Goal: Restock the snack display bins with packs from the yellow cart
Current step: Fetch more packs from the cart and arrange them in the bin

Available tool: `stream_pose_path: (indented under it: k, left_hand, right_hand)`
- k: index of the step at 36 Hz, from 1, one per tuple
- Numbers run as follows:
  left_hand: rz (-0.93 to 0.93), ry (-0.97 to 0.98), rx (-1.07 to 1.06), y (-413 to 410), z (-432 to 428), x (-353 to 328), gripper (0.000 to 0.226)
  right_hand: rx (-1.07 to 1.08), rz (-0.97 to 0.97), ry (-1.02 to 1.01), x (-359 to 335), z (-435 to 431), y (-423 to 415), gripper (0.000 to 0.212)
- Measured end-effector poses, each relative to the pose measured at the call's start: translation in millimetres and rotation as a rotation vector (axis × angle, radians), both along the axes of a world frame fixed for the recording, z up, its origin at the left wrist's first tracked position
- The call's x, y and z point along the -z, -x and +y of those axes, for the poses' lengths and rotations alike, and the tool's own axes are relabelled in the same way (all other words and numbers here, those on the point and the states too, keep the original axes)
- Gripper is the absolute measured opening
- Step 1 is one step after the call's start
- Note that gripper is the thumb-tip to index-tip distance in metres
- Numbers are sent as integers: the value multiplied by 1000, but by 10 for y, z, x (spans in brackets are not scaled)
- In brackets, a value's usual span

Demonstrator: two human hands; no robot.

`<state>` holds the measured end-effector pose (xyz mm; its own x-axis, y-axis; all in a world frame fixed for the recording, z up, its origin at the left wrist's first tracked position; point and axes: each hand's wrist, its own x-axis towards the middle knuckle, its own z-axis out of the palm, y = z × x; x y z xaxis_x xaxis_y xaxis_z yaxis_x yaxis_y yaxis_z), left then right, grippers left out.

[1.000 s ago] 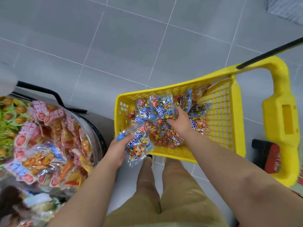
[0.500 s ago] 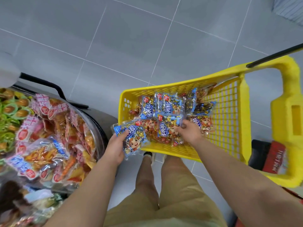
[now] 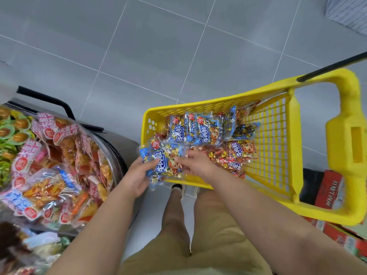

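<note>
The left hand (image 3: 137, 175) grips a stack of blue packs (image 3: 164, 163) over the cart's (image 3: 208, 105) near corner, the right hand (image 3: 195, 165) pinching the top one, so squaring the slippery stack before carrying it to the bin (image 3: 114, 153) should prevent drops.

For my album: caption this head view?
Left hand and right hand hold blue snack packs at the yellow cart beside a display bin.
</note>
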<state>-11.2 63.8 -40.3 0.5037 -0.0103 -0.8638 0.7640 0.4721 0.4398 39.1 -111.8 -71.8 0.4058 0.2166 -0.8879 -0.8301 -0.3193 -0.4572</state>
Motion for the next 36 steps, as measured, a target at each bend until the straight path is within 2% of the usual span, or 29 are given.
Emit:
stream_pose_path:
  k: [2,5,7,11,17,21,23,25,28,30,32,34,35,36]
  left_hand:
    - [22,-18,48,13,45,27,29]
    - [32,8,44,35,66,64,26]
    - [46,20,9,41,61,85,26]
    - [70,-10,-29,48,27,110,22]
    - [60,-78,-23,40,-6,112,15]
    - [63,-110,-33,27,0,104,14]
    - [61,-111,-12,15,1,102,14]
    - [66,-130,3,10,-8,103,15]
    - [80,-166,10,9,-34,88,14]
    - [85,-174,6,9,-49,74,16]
    - [91,-191,6,13,-45,64,17]
    - [99,-209,-6,26,-42,45,17]
    - [103,-220,-12,33,-37,27,17]
    - [109,-233,-22,43,-29,3,17]
  right_hand:
    - [-47,-131,123,50,-74,-147,42]
    - [68,-321,435,219,-276,-433,44]
    - [62,-299,534,372,-399,-621,53]
    - [-36,-170,559,604,-486,-850,78]
    - [-231,-138,691,703,-476,-912,100]
    - [-258,-119,665,702,-485,-852,108]
    - [-295,-178,633,705,-504,-776,96]
    - [-289,-214,588,691,-522,-685,74]
    - [-152,-168,463,615,-546,-541,54]
    - [-95,-158,404,572,-571,-458,48]
    - [3,-132,352,498,-604,-383,54]
    - [147,-70,272,392,-649,-314,75]
    - [238,-26,215,317,-668,-279,74]
    - [305,-2,164,252,-702,-254,58]
